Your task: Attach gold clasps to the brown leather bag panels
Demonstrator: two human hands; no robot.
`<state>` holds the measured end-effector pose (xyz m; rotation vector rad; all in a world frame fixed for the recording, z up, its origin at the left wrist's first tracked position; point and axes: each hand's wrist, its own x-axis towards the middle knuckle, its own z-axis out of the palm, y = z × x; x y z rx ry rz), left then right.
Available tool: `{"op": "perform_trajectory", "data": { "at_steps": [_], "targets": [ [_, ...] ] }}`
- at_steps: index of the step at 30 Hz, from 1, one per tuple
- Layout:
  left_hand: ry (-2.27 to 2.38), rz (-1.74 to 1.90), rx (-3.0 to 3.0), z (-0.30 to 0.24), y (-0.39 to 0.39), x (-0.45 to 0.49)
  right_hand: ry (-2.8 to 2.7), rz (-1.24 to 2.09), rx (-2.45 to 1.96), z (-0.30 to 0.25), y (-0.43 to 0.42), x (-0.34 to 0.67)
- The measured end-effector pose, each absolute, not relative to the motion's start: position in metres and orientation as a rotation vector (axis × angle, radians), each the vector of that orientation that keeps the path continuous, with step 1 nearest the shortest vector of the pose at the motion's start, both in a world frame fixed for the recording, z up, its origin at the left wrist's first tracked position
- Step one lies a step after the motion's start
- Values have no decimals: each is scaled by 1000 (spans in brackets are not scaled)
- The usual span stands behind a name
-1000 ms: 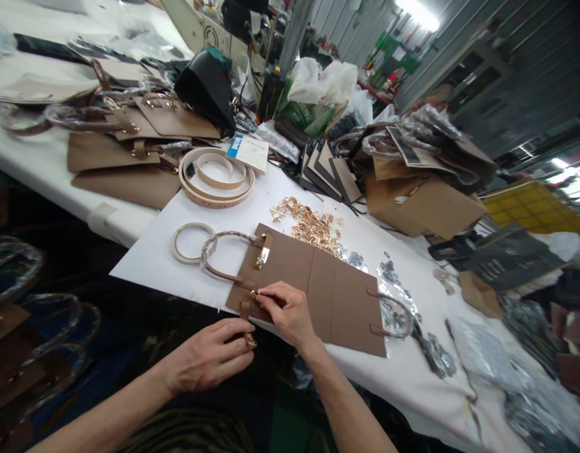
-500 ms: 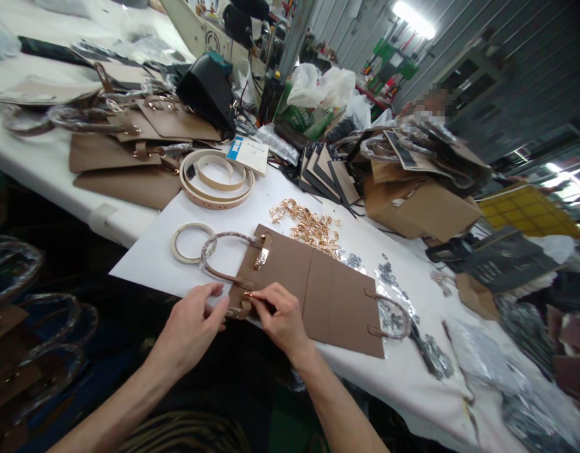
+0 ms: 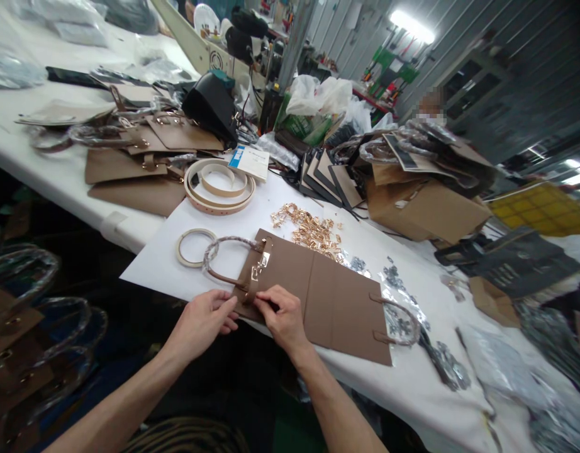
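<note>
A brown handbag panel (image 3: 318, 289) lies flat, with plastic-wrapped handles (image 3: 214, 251) at its left end and another handle (image 3: 407, 314) at its right. Gold plates (image 3: 262, 264) sit on a strap near the left handle. My left hand (image 3: 202, 324) is at the bag's lower left corner, thumb and fingers curved about its edge. Close beside it, my right hand (image 3: 283, 314) pinches a short brown strap (image 3: 245, 297) at the base of the handle. The fingertips cover what else may be in this pinch.
Beyond the bag lie loose gold fittings (image 3: 313, 233) and silver pieces (image 3: 398, 289). A tape roll (image 3: 195, 247) and coiled strips (image 3: 219, 185) are at the left. More brown bags (image 3: 129, 182) are piled behind. A cardboard box (image 3: 426, 207) stands at the right.
The strap by my hands has moved up towards the handle, and its gold plate now shows above the fingers. My left hand has shifted slightly right. The view has turned a little.
</note>
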<state>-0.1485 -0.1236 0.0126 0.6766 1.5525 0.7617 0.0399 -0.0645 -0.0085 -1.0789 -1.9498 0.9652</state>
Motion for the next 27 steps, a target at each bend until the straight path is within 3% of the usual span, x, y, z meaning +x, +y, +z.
{"op": "perform_trajectory", "data": {
  "at_steps": [12, 27],
  "targets": [
    [1898, 428, 1161, 20, -106, -156, -1963, 973, -1061, -6, -66, 43],
    [1596, 849, 665, -4, -120, -135, -1956, 1060, -1073, -2, -62, 46]
  ]
}}
